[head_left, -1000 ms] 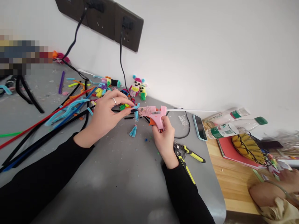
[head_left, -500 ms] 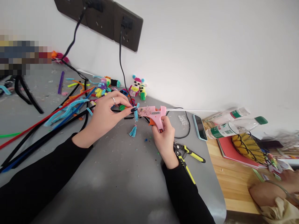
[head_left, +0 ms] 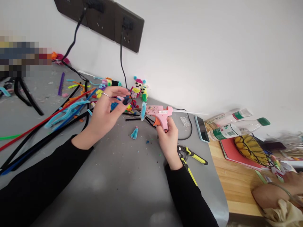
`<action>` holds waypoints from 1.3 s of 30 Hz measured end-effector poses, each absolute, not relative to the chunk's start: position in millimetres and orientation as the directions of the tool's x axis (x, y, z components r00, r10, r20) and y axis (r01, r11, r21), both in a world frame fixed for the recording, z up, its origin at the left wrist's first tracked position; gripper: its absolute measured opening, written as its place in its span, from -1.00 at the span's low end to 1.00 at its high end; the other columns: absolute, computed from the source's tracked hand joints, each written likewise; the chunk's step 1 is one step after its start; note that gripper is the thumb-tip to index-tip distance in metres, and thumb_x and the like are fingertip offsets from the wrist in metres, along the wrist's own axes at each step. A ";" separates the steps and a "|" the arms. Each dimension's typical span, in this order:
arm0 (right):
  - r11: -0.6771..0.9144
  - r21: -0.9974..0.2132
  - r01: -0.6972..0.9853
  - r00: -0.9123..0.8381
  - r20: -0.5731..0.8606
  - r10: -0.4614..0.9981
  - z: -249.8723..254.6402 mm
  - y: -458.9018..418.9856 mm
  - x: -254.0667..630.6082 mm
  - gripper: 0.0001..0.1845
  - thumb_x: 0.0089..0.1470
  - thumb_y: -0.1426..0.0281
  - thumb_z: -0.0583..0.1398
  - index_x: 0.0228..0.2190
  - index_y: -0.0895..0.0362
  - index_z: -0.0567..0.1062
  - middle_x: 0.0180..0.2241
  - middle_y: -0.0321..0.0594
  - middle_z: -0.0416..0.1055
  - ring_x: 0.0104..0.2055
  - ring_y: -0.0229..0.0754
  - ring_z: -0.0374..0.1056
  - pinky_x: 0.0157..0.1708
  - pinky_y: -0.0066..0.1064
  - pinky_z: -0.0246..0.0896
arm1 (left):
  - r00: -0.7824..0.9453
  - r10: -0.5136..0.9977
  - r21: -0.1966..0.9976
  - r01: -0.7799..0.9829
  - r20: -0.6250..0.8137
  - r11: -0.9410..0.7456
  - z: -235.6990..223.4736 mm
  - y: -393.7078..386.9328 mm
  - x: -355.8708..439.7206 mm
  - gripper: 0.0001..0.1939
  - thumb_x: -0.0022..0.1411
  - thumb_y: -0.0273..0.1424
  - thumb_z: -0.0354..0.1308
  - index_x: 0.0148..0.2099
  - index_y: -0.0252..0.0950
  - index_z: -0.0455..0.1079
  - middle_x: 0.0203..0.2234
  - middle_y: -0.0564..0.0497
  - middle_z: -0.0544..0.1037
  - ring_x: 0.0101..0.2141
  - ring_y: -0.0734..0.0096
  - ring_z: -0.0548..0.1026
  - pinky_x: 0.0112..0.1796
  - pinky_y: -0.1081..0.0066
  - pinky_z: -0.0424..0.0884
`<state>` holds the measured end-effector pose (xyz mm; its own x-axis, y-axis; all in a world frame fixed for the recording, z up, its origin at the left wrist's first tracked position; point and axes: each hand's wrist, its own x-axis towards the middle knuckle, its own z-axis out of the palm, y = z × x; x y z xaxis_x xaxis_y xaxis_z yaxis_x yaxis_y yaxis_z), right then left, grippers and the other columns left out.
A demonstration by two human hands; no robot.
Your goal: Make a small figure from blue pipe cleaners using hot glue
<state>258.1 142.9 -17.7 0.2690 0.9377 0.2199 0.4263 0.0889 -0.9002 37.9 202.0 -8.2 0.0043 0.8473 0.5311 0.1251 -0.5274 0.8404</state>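
My right hand (head_left: 168,137) grips the handle of a pink hot glue gun (head_left: 162,113), which points left and has a glue stick (head_left: 187,112) out of its back. At the nozzle end hangs a short light-blue pipe cleaner piece (head_left: 143,111), seemingly stuck to the tip. Left of it, apart from the piece, my left hand (head_left: 104,113) hovers with its thumb and fingers separated and nothing visible between them. A small light-blue tassel-like bundle (head_left: 134,133) lies on the grey table (head_left: 113,176) below the nozzle.
Loose pipe cleaners (head_left: 68,113) spread across the left. Small pipe cleaner figures (head_left: 137,86) stand by the wall. Yellow-black pliers (head_left: 193,156), a phone (head_left: 202,129) and plastic bottles (head_left: 224,131) are at right. Another person's arm (head_left: 270,192) shows at lower right. Cords (head_left: 121,60) hang from sockets.
My left hand has let go of the light-blue piece and drawn back left, its fingers parting. The glue gun has shifted slightly right with the piece at its tip.
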 end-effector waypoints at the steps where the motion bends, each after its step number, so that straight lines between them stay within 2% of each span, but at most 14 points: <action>1: 0.081 -0.923 0.376 0.277 0.195 0.941 -16.6 143.2 258.8 -0.90 -0.06 0.33 0.15 -0.42 0.03 0.30 -0.56 -0.47 0.08 -0.54 -0.32 -0.06 -0.53 -0.43 -0.10 | -0.047 0.855 0.856 0.054 0.516 -0.513 -9.4 203.8 37.9 -0.70 0.37 -0.16 0.25 0.03 -0.20 0.40 -0.02 -0.12 0.59 0.06 0.15 0.55 0.07 0.18 0.47; 3: 0.046 -0.964 0.260 0.284 0.122 0.951 -14.7 143.6 261.0 -0.89 -0.04 0.33 0.16 -0.40 0.03 0.33 -0.58 -0.49 0.09 -0.56 -0.33 -0.06 -0.55 -0.43 -0.11 | -0.109 0.881 0.882 -0.061 0.459 -0.467 -11.3 207.1 37.4 -0.72 0.35 -0.17 0.25 0.00 -0.20 0.41 -0.06 -0.11 0.61 0.06 0.15 0.56 0.12 0.15 0.46; 5: 0.006 -0.991 0.134 0.253 0.040 0.967 -13.3 143.9 263.9 -0.89 -0.03 0.32 0.18 -0.38 0.03 0.35 -0.63 -0.52 0.07 -0.60 -0.33 -0.08 -0.57 -0.42 -0.13 | -0.116 0.910 0.906 -0.104 0.398 -0.410 -11.8 208.6 36.9 -0.75 0.31 -0.26 0.25 -0.01 -0.21 0.43 -0.07 -0.10 0.61 0.06 0.14 0.56 0.15 0.11 0.46; 8: -0.036 -0.999 -0.018 0.169 -0.038 0.985 -10.7 144.0 266.8 -0.89 -0.04 0.33 0.19 -0.43 0.03 0.32 -0.69 -0.55 0.03 -0.65 -0.35 -0.10 -0.60 -0.41 -0.18 | -0.030 0.941 0.942 -0.002 0.336 -0.336 -9.3 206.0 37.2 -0.72 0.22 -0.40 0.20 0.00 -0.22 0.48 -0.01 -0.10 0.63 0.06 0.10 0.57 0.13 0.10 0.49; 11: -0.065 -0.996 -0.062 0.141 -0.074 0.987 -7.8 143.6 266.4 -0.83 -0.08 0.34 0.21 -0.52 0.03 0.26 -0.72 -0.53 0.04 -0.67 -0.36 -0.09 -0.61 -0.40 -0.23 | 0.089 0.943 0.928 0.172 0.321 -0.332 -5.5 200.0 39.5 -0.67 0.26 -0.40 0.13 0.06 -0.21 0.53 0.06 -0.09 0.63 0.12 0.07 0.55 0.11 0.14 0.52; 15: -0.096 -0.995 -0.042 0.119 -0.100 0.988 -6.1 142.5 264.5 -0.87 -0.11 0.34 0.20 -0.51 0.03 0.30 -0.76 -0.54 0.06 -0.69 -0.37 -0.11 -0.62 -0.41 -0.26 | 0.179 0.897 0.848 0.294 0.403 -0.440 -4.0 194.6 41.8 -0.64 0.36 -0.32 0.11 0.13 -0.22 0.54 0.12 -0.13 0.60 0.16 0.06 0.52 0.11 0.14 0.52; 20: -0.121 -0.992 -0.047 0.070 -0.124 0.990 -6.2 141.6 262.5 -0.86 -0.11 0.36 0.20 -0.54 0.03 0.29 -0.77 -0.54 0.05 -0.69 -0.38 -0.13 -0.62 -0.42 -0.26 | 0.231 0.866 0.808 0.315 0.443 -0.498 -3.5 193.3 41.8 -0.63 0.39 -0.30 0.12 0.17 -0.21 0.53 0.15 -0.15 0.55 0.16 0.06 0.51 0.00 0.22 0.57; 25: -0.126 -0.991 -0.054 0.046 -0.129 0.991 -6.6 141.7 260.8 -0.85 -0.12 0.36 0.20 -0.53 0.03 0.27 -0.77 -0.55 0.03 -0.69 -0.38 -0.14 -0.61 -0.42 -0.24 | 0.259 0.816 0.763 0.294 0.517 -0.576 -2.2 193.5 42.8 -0.71 0.43 -0.35 0.09 0.07 -0.21 0.58 0.07 -0.11 0.59 0.13 0.14 0.53 0.15 0.18 0.49; 27: -0.123 -0.991 -0.054 0.045 -0.126 0.991 -8.0 142.1 261.1 -0.85 -0.10 0.36 0.21 -0.52 0.03 0.28 -0.76 -0.56 0.03 -0.68 -0.38 -0.14 -0.61 -0.42 -0.24 | 0.260 0.812 0.758 0.296 0.522 -0.582 -2.1 193.3 43.2 -0.71 0.43 -0.36 0.08 0.05 -0.21 0.58 0.07 -0.11 0.60 0.12 0.15 0.54 0.16 0.19 0.48; 32: -0.067 -0.998 0.008 0.081 -0.066 0.995 -10.1 142.8 261.2 -0.88 -0.07 0.35 0.19 -0.44 0.03 0.31 -0.71 -0.55 0.04 -0.64 -0.36 -0.12 -0.59 -0.42 -0.21 | 0.215 0.863 0.768 0.395 0.456 -0.504 -3.1 195.2 40.9 -0.64 0.40 -0.36 0.04 0.15 -0.21 0.52 0.11 -0.12 0.58 0.14 0.12 0.52 0.07 0.21 0.52; 35: -0.001 -0.991 0.131 0.180 0.022 0.983 -9.9 142.9 260.7 -0.84 -0.04 0.32 0.18 -0.35 0.03 0.34 -0.62 -0.53 0.09 -0.59 -0.34 -0.05 -0.57 -0.43 -0.14 | 0.140 0.901 0.760 0.495 0.410 -0.422 -4.2 199.8 37.3 -0.64 0.36 -0.36 0.02 0.10 -0.21 0.51 0.04 -0.10 0.62 0.04 0.12 0.57 0.02 0.21 0.53; 37: 0.024 -0.975 0.220 0.251 0.080 0.965 -10.4 143.2 262.3 -0.83 -0.01 0.29 0.18 -0.32 0.02 0.32 -0.56 -0.49 0.13 -0.56 -0.32 -0.01 -0.55 -0.43 -0.08 | 0.106 0.917 0.752 0.540 0.385 -0.378 -5.7 202.9 35.3 -0.68 0.33 -0.34 0.03 0.02 -0.20 0.53 -0.04 -0.08 0.65 -0.10 0.14 0.59 -0.10 0.24 0.53; 39: 0.029 -0.951 0.309 0.324 0.134 0.936 -11.3 144.2 266.3 -0.83 0.01 0.28 0.18 -0.31 0.01 0.31 -0.52 -0.47 0.15 -0.53 -0.30 0.04 -0.52 -0.42 -0.03 | 0.159 0.925 0.743 0.556 0.345 -0.373 -8.4 204.3 35.0 -0.73 0.32 -0.29 0.06 -0.06 -0.19 0.54 -0.15 -0.08 0.67 -0.25 0.17 0.58 -0.24 0.27 0.48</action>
